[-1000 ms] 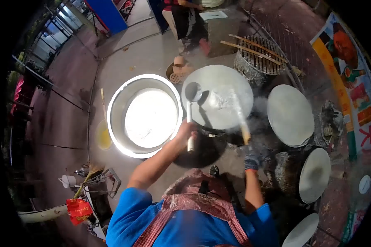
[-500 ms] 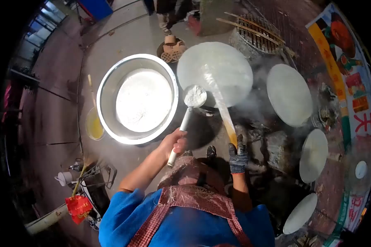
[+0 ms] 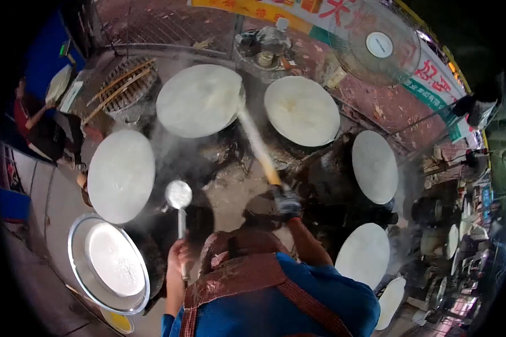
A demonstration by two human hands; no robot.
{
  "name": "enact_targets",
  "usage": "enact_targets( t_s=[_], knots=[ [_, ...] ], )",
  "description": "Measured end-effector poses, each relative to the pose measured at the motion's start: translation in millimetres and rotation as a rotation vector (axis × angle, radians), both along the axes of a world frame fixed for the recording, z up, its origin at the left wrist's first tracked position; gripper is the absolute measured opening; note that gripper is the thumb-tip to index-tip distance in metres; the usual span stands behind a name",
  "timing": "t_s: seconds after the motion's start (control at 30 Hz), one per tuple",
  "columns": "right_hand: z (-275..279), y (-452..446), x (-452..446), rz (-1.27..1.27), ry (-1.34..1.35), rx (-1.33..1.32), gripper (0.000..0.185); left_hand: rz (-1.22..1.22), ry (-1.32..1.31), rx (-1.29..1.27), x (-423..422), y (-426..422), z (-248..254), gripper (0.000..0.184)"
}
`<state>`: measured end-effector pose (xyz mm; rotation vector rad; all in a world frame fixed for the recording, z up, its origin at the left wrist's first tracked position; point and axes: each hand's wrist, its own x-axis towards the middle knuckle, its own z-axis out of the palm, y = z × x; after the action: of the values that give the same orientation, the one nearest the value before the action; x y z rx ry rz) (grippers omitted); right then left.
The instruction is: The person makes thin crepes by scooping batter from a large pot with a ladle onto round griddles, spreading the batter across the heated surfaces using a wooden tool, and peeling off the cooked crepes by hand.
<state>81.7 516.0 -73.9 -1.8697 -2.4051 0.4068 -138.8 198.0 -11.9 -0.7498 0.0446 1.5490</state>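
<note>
My left hand (image 3: 180,254) is wrapped round the pale handle of a ladle (image 3: 179,194). The ladle's bowl holds white batter and hangs above the ground, to the right of a round pan (image 3: 121,177) coated white. In a dark striped glove, my right hand (image 3: 287,202) grips the yellowish end of a long flat spatula (image 3: 255,137). The spatula's blurred whitish tip meets the right edge of another round pan (image 3: 197,101), covered with a pale layer. At the lower left, a large metal basin (image 3: 73,255) holds white batter.
More pale-coated round pans (image 3: 302,111) curve round to my right, with steam between them. A fan (image 3: 379,45) stands at the upper right. Sticks lie across a grate (image 3: 123,90) at the upper left. A person (image 3: 42,126) is at the far left.
My view has swung to the right, shifting the basin to the lower left. The spatula tip is now at a different pan's edge. Both hands keep their tools.
</note>
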Motion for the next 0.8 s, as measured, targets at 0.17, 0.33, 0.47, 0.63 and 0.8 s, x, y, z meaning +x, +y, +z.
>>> enact_targets(
  t_s=[0.17,0.33,0.47,0.63,0.8],
  knots=[
    [-29,76,193,-0.373,-0.141,-0.038,0.041,-0.21,0.064,-0.033,24,89,-19,0.025],
    [-14,46,250,-0.534,0.049,0.115,0.042,-0.262,0.091,0.025,28,148,-2,0.029],
    [-11,30,214,-0.452,0.139,0.121,0.043,-0.408,0.252,-0.095,8,178,8,0.028],
    [19,64,101,-0.305,0.19,-0.187,0.034,-0.473,0.314,-0.198,-6,185,27,0.027],
    [1,157,-21,0.19,0.005,0.225,0.039,-0.48,0.388,-0.303,-17,153,39,0.026]
  ],
)
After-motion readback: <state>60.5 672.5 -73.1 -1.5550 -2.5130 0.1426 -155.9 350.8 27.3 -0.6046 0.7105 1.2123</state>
